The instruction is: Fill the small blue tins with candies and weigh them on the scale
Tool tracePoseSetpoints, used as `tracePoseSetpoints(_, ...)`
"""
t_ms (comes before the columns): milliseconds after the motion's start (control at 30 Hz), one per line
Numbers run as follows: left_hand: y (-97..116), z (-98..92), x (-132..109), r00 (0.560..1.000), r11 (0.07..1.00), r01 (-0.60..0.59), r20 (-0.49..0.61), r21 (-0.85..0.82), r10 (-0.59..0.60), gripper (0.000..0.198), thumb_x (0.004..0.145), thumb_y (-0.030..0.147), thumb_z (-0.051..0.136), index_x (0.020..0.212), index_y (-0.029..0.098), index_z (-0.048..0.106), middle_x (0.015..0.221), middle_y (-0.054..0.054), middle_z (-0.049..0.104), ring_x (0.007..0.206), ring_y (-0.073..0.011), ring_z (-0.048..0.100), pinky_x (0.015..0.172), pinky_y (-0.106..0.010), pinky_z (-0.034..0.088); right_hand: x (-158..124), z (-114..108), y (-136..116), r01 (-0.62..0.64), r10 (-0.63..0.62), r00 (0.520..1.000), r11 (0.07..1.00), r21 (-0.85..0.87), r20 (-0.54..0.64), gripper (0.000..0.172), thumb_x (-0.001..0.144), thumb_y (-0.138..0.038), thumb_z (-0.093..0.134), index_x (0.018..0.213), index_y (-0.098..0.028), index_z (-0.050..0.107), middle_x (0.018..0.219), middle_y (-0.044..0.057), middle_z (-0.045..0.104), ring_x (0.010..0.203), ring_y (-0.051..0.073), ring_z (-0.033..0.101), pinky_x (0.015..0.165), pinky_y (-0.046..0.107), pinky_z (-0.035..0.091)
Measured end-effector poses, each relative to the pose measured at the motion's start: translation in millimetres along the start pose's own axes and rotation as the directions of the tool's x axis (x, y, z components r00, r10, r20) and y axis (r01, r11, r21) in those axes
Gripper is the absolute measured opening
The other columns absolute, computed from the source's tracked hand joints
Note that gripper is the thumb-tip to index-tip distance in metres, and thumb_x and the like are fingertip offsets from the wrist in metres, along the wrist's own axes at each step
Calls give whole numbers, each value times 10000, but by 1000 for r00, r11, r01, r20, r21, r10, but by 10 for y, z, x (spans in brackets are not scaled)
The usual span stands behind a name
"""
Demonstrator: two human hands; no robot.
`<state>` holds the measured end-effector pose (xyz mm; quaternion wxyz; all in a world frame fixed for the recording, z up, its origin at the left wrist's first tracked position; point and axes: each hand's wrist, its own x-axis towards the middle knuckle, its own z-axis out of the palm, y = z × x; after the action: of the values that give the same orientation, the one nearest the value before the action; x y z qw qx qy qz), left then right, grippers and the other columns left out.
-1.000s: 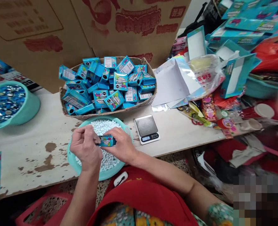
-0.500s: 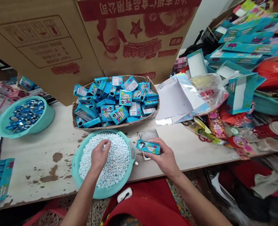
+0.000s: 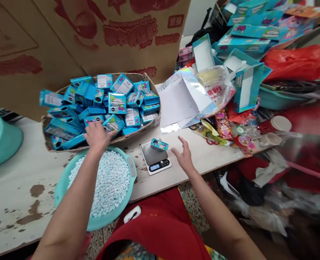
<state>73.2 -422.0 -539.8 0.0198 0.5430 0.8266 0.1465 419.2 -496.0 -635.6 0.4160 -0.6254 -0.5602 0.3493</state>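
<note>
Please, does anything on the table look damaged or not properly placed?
Yes: the white tabletop shows brown, worn-looking patches at left, and the small blue box sits crooked on the scale, off-centre towards its far right corner.

"CARAMELO MACIZO" stands on a small blue candy box [image 3: 117, 103] atop the pile in the cardboard tray [image 3: 151, 125]. "CARAMELO" runs along the side of the open blue display box [image 3: 246, 88] at right. Chinese characters in red, too blurred to read, mark the large carton [image 3: 88, 54] and the clear plastic bag [image 3: 215, 85]. The digital scale's display [image 3: 154, 167] shows digits too small to make out.
</note>
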Motion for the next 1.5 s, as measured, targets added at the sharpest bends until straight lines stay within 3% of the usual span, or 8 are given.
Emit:
tracePoseSetpoints(100, -80, 34, 79, 996, 993, 87, 8, -81, -86, 737, 504, 454, 833, 1092, 114, 550, 1122, -210, 538, 1075, -420, 463, 889, -535, 371, -309, -312, 300, -134, 119, 973, 989, -64, -195, 405, 871, -447, 482, 1161, -174, 560, 1163, 124, 561, 1097, 237, 521, 936, 437, 427)
tracePoseSetpoints(200, -115, -63, 83, 980, 953, 200, 42, -228, -196, 741, 451, 396, 874, 1056, 117, 548, 902, -87, 582, 864, -292, 550, 813, -453, 433, -645, -366, 458, -155, 134, 973, 983, -100, -189, 359, 873, -438, 499, 1075, -159, 601, 1049, 112, 589, 947, 222, 567, 810, 392, 486)
tracePoseSetpoints(300, -127, -310, -88, 971, 905, 193, -57, -379, -231, 685, 489, 391, 865, 1048, 147, 553, 831, -11, 563, 724, -180, 540, 705, -351, 460, -819, -178, 406, -23, 9, 998, 973, -229, -60, 272, 881, -388, 521, 1014, -178, 633, 945, 80, 605, 856, 207, 563, 759, 366, 486)
tracePoseSetpoints(500, -263, -721, -752, 921, 692, 62, -226, -720, -318, 637, 437, 263, 878, 997, 168, 589, 735, 37, 579, 644, -112, 547, 587, -233, 436, -739, 271, 239, 95, -82, 995, 923, -373, 49, 187, 863, -324, 576, 977, -212, 673, 873, 62, 616, 858, 219, 516, 782, 360, 433)
tracePoseSetpoints(767, -522, -592, -1291, 852, 543, 271, -64, -795, -519, 596, 372, 231, 879, 889, 174, 589, 686, 39, 595, 618, -123, 555, 556, -241, 473, -677, 399, 307, 129, -98, 991, 870, -476, 90, 158, 859, -285, 568, 803, -187, 677, 792, 61, 603, 791, 206, 487, 680, 306, 344)
tracePoseSetpoints(1133, -684, -501, -1434, 851, 502, 319, 10, -804, -524, 596, 413, 273, 887, 912, 160, 580, 755, -4, 623, 669, -132, 575, 565, -231, 498, -669, 415, 237, 140, -128, 990, 889, -436, 57, 219, 864, -322, 561, 711, -187, 640, 708, 59, 559, 736, 202, 478, 618, 322, 285)
tracePoseSetpoints(1333, -731, -616, -1490, 824, 468, 304, -18, -830, -566, 597, 423, 269, 869, 927, 145, 575, 774, -4, 618, 692, -131, 588, 606, -251, 511, -747, 485, -222, 158, -135, 987, 931, -329, 92, 126, 826, -270, 607, 732, -196, 645, 712, 28, 574, 684, 169, 533, 637, 291, 379)
tracePoseSetpoints(1500, -688, -872, -1531, 802, 161, 283, 141, -946, -580, 544, 461, 256, 843, 925, 144, 582, 806, -16, 629, 703, -145, 601, 617, -291, 531, -827, 1117, -972, 296, -293, 906, 954, 40, 306, 89, 811, -296, 643, 787, -215, 671, 777, 22, 610, 754, 166, 574, 711, 279, 450)
